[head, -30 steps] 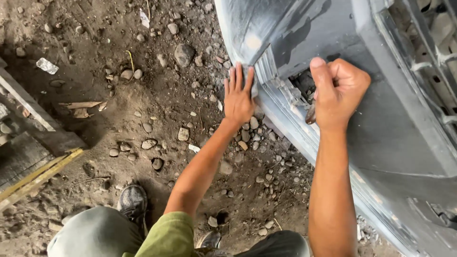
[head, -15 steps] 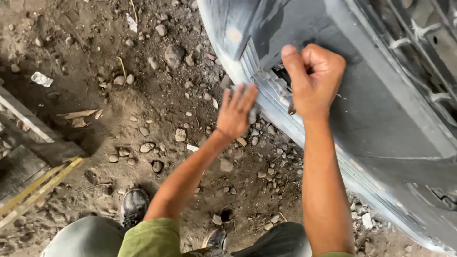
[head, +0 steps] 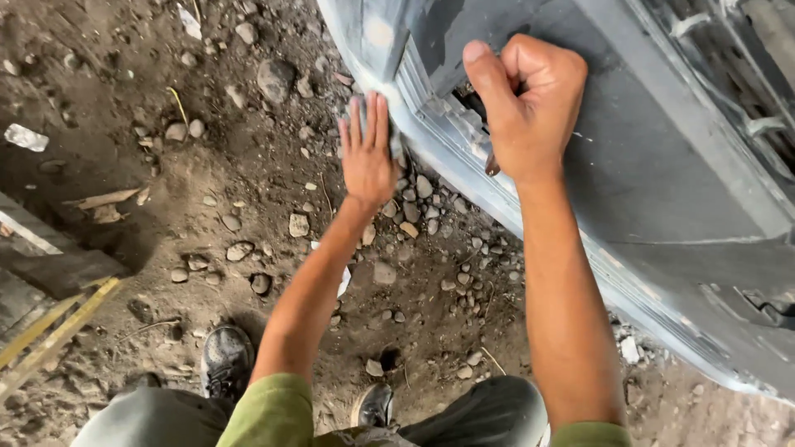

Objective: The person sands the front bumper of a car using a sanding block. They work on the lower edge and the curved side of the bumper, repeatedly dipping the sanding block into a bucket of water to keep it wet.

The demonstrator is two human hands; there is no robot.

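Left hand (head: pixel 368 153) flat, fingers spread, pressed on the grey panel's (head: pixel 662 174) lower edge, far centre. Right hand (head: pixel 526 103) fisted around a small dark tool at the slot (head: pixel 474 98). Apparently mid-work: panel not yet off, fastening unfinished.

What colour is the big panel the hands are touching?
Dull grey panel, dusty and scuffed, best seen in the head view.

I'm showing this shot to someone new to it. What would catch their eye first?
Probably the two bare hands at top centre: the left hand lies flat against the lower edge of a big grey panel, the right hand is fisted against it. Stony dirt ground fills the left.
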